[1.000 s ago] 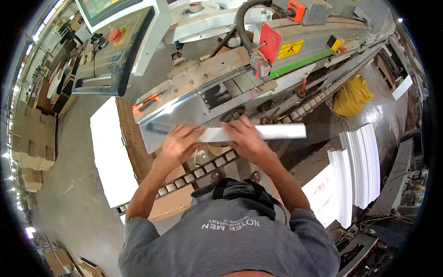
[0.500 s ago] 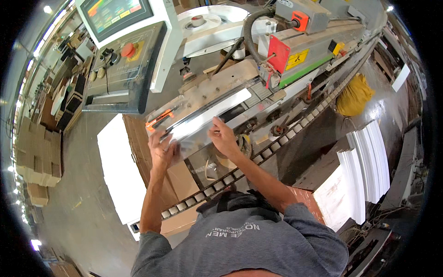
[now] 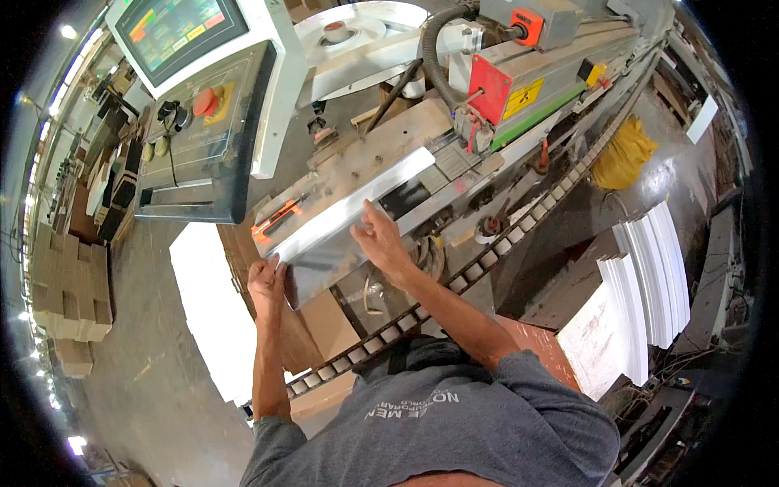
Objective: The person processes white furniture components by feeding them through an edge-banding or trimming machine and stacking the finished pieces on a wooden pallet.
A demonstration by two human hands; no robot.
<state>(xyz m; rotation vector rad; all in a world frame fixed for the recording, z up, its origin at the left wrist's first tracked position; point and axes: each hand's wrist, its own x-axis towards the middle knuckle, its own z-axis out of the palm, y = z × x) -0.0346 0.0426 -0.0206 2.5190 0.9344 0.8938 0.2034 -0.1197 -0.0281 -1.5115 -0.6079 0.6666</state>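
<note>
Concrete floor (image 3: 154,349), workshop, stacked boxes (image 3: 69,284) along the left. White strip (image 3: 341,211) lies slantwise on the machine's metal bed (image 3: 320,272), one end low at left, other end up at right. Left hand (image 3: 266,284) is at the lower-left end of the strip, fingers and thumb pinching it. Right hand (image 3: 381,242) holds nothing; index stretched to the strip's near edge around mid-length, other fingers loosely curled. Cannot tell if the index tip presses on it.

Orange cutter (image 3: 276,221) lies on the dusty ledge (image 3: 393,134), just beyond the left part of the strip. Dark slot (image 3: 406,197) sits on the near side of the strip, toward its right end; grey ribbed pad (image 3: 454,162) just past that end. Further right, machine head: red plate (image 3: 491,92), yellow label (image 3: 523,98), green bar (image 3: 540,122), black hose (image 3: 436,57) behind.

Roller track (image 3: 479,268) runs slantwise on the near side of the bed, right forearm crossing above it. Upper left, control panel (image 3: 203,134) with red button (image 3: 205,101) and lit screen (image 3: 178,32). White reel (image 3: 365,32) at top. White panels (image 3: 657,276) stacked at right, yellow bag (image 3: 623,158) on the floor beyond. White sheets (image 3: 203,308) lie left of the left hand.
</note>
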